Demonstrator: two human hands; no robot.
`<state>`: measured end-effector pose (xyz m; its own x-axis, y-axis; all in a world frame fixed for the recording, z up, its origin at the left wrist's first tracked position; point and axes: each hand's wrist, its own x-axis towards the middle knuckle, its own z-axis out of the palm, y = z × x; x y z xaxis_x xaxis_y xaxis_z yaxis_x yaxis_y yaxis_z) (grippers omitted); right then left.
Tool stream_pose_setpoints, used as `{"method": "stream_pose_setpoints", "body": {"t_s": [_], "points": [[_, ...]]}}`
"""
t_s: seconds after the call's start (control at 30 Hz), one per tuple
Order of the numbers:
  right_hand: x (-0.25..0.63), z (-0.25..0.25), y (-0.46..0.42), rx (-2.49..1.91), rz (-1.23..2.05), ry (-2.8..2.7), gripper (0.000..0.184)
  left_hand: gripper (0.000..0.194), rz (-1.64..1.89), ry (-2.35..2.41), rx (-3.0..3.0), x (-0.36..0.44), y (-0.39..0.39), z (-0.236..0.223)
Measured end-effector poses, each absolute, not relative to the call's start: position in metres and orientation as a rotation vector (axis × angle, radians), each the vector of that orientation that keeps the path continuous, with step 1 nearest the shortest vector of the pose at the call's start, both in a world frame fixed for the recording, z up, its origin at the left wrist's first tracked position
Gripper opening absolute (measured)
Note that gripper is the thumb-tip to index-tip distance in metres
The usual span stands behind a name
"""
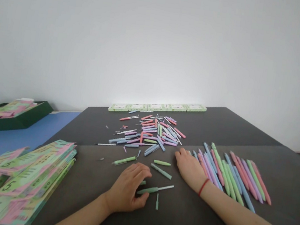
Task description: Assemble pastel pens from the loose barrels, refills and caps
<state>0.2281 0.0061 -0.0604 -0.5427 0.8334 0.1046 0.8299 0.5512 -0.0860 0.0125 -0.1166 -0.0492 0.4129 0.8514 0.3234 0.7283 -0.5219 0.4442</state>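
Note:
My left hand [129, 188] rests low over the dark table, thumb and fingers apart and curved. Just beside its fingers lies a green pen barrel with a white refill [153, 190] sticking out, and a small green piece is partly hidden by the hand. A small green pen part [157, 201], a pale green barrel [161, 171] and a light green barrel piece [162, 163] lie close by. My right hand [191, 168], with a red cord at the wrist, lies flat with fingers stretched out, against the left end of a row of pastel pens [229, 175], covering part of it.
A loose heap of pen parts and refills [153, 129] spreads over the table's middle. Flat green-white boxes [157, 107] line the far edge. Stacked printed packets [25, 180] lie at left, and a dark green tray [12, 117] of packets stands on a blue surface.

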Motion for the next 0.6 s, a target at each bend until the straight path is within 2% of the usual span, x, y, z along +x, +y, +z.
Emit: {"method": "stream_pose_setpoints", "body": {"t_s": [0.17, 0.37, 0.47, 0.6], "points": [[0.22, -0.06, 0.008, -1.32, 0.303, -2.646, 0.024, 0.032, 0.811, 1.405, 2.398, 0.01, -0.112, -0.05], [0.211, -0.052, 0.002, -1.15, 0.786, -2.516, 0.028, 0.018, 0.782, 1.452, 2.514, 0.013, -0.115, -0.046], [0.212, -0.051, -0.001, -1.104, 1.039, -2.415, 0.02, 0.017, 0.627, 1.251, 2.778, 0.026, -0.124, -0.052], [0.215, -0.055, -0.005, -1.042, 1.473, -2.197, 0.018, 0.015, 0.547, 1.052, 3.055, 0.044, -0.13, -0.069]]}}
